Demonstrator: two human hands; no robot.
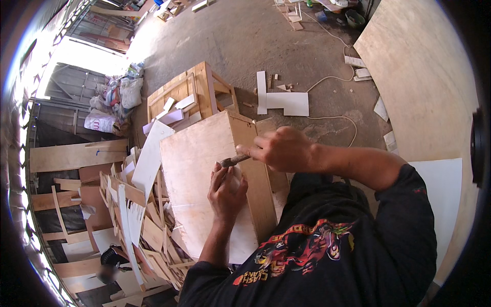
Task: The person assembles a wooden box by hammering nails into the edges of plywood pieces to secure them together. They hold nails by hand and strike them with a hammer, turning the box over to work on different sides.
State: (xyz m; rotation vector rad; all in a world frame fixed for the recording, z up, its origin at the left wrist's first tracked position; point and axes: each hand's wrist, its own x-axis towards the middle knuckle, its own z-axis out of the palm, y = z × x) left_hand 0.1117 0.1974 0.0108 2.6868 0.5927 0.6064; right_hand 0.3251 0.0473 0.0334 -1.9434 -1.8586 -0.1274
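A pale plywood box (197, 138) stands in front of me, its broad face up and a narrower side turned to the right. My right hand (286, 149) is closed around the handle of a hammer (236, 159). The dark hammer head is right at the fingertips of my left hand (227, 192), over the box's upper face. That left hand rests on the panel with its fingers drawn together in a pinch. Whatever sits between them is too small or too hidden to name.
Beyond the box stands a wooden frame (204, 94) with white offcuts on it. Scrap boards (153, 230) pile up on the left. White board pieces (289, 102) and a cable (327, 79) lie on the floor. A large plywood sheet (419, 87) is at the right.
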